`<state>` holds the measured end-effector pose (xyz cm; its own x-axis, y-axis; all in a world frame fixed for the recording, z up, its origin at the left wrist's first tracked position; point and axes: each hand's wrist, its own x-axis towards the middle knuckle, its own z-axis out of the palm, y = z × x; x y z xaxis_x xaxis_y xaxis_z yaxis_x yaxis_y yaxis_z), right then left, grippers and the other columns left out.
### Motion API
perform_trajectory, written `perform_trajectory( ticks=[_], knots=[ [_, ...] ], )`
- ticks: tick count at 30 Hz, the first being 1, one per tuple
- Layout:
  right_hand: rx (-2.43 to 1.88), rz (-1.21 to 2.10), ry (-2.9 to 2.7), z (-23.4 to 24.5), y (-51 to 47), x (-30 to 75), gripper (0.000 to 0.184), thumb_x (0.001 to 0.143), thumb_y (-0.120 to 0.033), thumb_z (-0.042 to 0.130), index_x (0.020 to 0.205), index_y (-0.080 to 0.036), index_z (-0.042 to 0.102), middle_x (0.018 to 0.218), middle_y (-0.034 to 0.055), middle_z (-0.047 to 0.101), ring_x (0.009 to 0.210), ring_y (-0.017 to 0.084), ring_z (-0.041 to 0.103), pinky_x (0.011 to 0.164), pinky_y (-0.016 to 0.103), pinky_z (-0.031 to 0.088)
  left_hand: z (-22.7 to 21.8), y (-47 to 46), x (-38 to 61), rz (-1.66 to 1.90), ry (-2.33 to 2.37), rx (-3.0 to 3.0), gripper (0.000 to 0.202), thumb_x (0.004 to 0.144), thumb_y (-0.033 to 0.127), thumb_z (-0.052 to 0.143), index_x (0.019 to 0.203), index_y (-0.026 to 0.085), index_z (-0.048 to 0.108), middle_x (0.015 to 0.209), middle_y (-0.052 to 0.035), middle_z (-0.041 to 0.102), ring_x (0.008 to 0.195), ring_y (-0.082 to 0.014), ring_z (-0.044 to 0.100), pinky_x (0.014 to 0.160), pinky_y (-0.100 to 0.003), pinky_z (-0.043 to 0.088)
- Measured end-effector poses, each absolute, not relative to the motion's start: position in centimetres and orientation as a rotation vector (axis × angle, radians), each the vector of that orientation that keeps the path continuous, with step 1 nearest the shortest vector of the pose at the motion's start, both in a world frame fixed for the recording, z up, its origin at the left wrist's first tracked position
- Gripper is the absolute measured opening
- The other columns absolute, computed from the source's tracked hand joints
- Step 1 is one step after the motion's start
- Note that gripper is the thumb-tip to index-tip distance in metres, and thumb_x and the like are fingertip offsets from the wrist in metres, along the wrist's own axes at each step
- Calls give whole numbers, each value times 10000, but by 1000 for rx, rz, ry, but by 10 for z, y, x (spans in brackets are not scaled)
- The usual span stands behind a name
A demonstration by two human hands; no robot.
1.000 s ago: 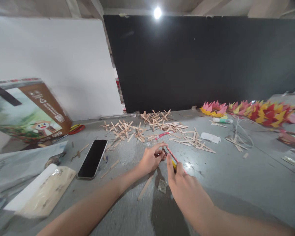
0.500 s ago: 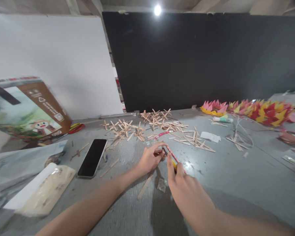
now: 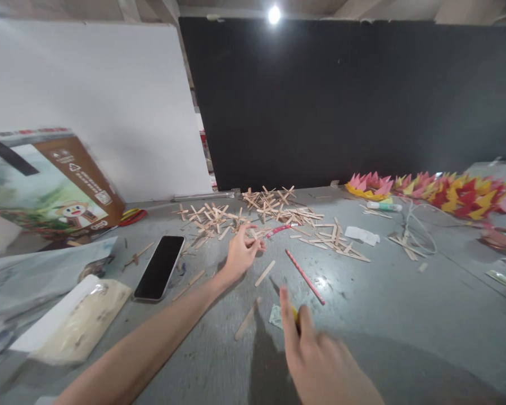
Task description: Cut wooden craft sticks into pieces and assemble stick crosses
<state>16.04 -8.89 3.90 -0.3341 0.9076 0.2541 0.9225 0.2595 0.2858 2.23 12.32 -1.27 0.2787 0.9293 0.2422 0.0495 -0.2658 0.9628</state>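
My left hand [image 3: 242,251] is over the table at the near edge of the pile of craft sticks. Its thumb and fingers pinch a small piece of pale craft stick [image 3: 253,232]. Lower right, my right hand [image 3: 316,354] is wrapped round a yellow-handled cutter [image 3: 296,314], its dark blade pointing forward; most of the handle is hidden by the fingers. Between the hands lies a loose craft stick [image 3: 265,273]. Beside it is a red-and-white striped rod [image 3: 305,277], untouched. A small greenish clear packet [image 3: 275,317] lies partly behind my right index finger.
Crossed craft sticks [image 3: 215,219] are heaped at the back. A phone [image 3: 159,268], a plastic-wrapped packet [image 3: 82,323] and a printed bag [image 3: 50,185] stand or lie left. Paper lotus flowers [image 3: 464,194], a glue stick [image 3: 383,206] and a white cable [image 3: 419,228] are at right.
My hands have drawn apart: the left moved left and away, the right came back towards me with the cutter. The striped rod and a craft stick now lie uncovered on the table.
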Motion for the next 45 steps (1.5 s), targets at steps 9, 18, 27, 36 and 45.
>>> perform_trajectory(
  ticks=[9,18,27,36,45],
  knots=[
    [-1806,-754,-2298,81,-80,183,879,710,-54,568,1576,-11,427,839,100,666,341,112,484,326,268,326,-10,120,22,1013,760,1513,789,890,467,760,1521,185,379,847,-45,793,756,-222,787,765,-361,640],
    [-2003,-407,-2410,93,-64,201,950,707,15,545,1628,-92,344,913,103,690,395,125,511,398,302,258,-3,122,17,1039,687,1473,959,849,508,831,1562,173,284,873,-68,807,772,-227,790,789,-342,613],
    [-1886,-232,-2244,113,-44,220,513,1029,-264,467,1537,-202,507,827,57,733,466,168,591,453,287,312,-5,119,16,882,663,1589,787,888,432,806,1522,202,400,914,-76,804,887,-225,774,768,-298,576],
    [-1749,-25,-1917,136,7,258,390,1084,-437,447,1291,-212,690,793,45,742,571,174,605,573,293,383,-10,110,24,718,577,1548,750,856,352,803,1526,272,475,941,-18,665,679,-155,729,690,-315,593],
    [-1457,328,-1640,136,9,262,261,1074,-488,471,1054,-234,530,726,-39,567,619,144,515,606,287,406,-5,90,33,552,768,2091,746,815,300,820,1516,296,563,934,-13,694,915,-226,663,885,-359,532]
  ],
)
